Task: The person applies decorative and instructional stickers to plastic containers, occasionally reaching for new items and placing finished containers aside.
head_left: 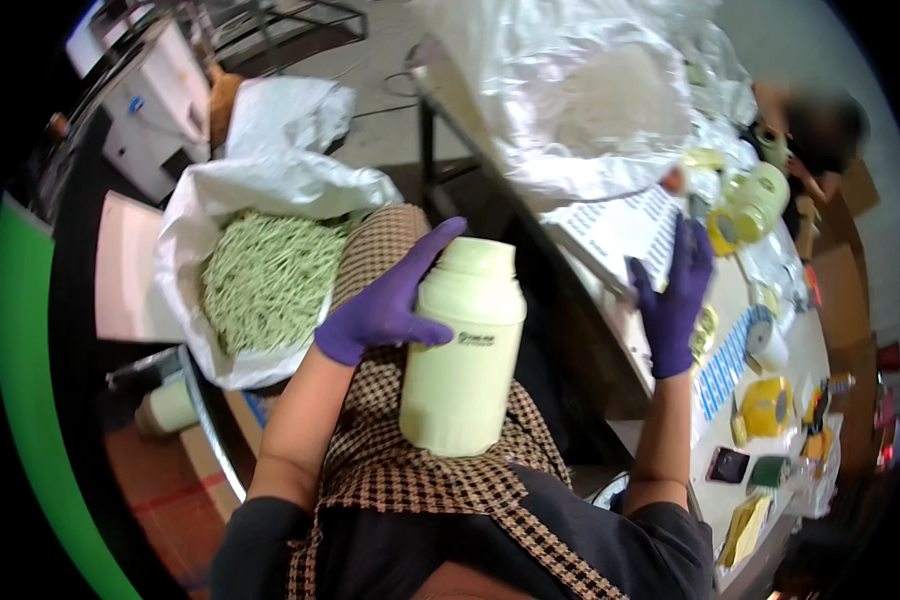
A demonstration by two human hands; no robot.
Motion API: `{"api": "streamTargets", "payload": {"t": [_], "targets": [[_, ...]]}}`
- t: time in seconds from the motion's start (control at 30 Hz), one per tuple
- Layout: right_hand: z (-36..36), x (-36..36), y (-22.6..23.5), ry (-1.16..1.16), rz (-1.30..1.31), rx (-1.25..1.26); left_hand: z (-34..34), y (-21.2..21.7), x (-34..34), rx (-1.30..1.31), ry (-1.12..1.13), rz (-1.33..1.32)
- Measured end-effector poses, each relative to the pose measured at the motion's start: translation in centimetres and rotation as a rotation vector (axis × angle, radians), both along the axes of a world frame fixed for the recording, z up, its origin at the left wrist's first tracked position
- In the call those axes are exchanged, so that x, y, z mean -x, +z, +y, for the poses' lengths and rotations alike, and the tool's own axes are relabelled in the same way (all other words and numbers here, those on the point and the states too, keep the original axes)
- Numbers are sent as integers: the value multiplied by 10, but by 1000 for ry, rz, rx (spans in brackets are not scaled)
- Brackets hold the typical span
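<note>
A pale green thermos-like bottle [466, 365] with a narrower top rests upright over my lap, its small dark print facing me. My left hand [395, 305], in a purple glove, grips it at the shoulder, thumb across the front and fingers behind the neck. Also gloved in purple, my right hand [673, 300] is held over the table's near edge with its fingers spread, and nothing shows in it. Closest to that hand lies a stack of white sheets [610, 235] with rows of small dark marks.
To my left stands a white sack [270, 180] full of pale green cord-like pieces [270, 280]. A large clear plastic bag [590, 90] tops the table's far end. Pale green bottles [760, 200], a blue-marked strip [722, 365] and yellow tape [767, 407] lie rightward. Another person [810, 140] works across.
</note>
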State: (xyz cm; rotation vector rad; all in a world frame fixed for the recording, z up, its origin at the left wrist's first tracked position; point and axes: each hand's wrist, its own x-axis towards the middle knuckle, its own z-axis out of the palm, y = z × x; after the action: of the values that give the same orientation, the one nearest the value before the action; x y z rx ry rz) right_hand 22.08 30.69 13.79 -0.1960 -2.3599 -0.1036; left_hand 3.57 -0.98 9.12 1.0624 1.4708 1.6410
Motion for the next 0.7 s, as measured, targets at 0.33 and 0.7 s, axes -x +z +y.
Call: {"api": "streamTargets", "payload": {"t": [0.33, 0.7], "targets": [[-32, -15, -46, 440, 89, 1728, 33, -20, -43, -284, 117, -209], [192, -78, -24, -150, 26, 274, -151, -82, -28, -292, 776, -292]]}}
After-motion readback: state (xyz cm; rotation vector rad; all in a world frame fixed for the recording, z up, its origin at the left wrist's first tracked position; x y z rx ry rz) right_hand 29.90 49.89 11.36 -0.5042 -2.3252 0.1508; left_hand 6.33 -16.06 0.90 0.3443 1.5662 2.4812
